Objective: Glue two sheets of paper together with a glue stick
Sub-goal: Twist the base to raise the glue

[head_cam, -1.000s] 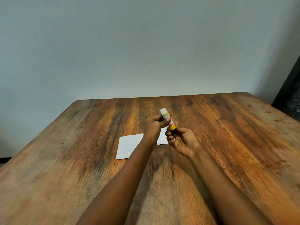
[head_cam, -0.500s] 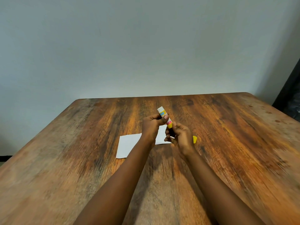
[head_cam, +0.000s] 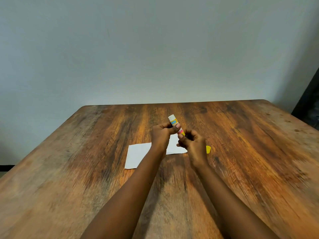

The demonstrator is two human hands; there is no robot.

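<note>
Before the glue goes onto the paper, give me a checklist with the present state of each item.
1. Glue stick held firmly: ok, left hand wraps the barrel, right hand has a grip on its lower yellow end.
2. Cap off: ok, yellow cap lies on the table to the right.
3. Glue wound out enough: cannot tell, only the white top end shows.
4. Paper flat and in reach: ok, it lies beneath the hands.
5. Two sheets present: cannot tell, the hands cover the middle.

We see the glue stick (head_cam: pixel 174 123), white-tipped, tilted up between both hands, its yellow cap (head_cam: pixel 208 149) just right of the right hand (head_cam: pixel 194 145); white paper (head_cam: pixel 138 155) lies flat beneath them.
</note>
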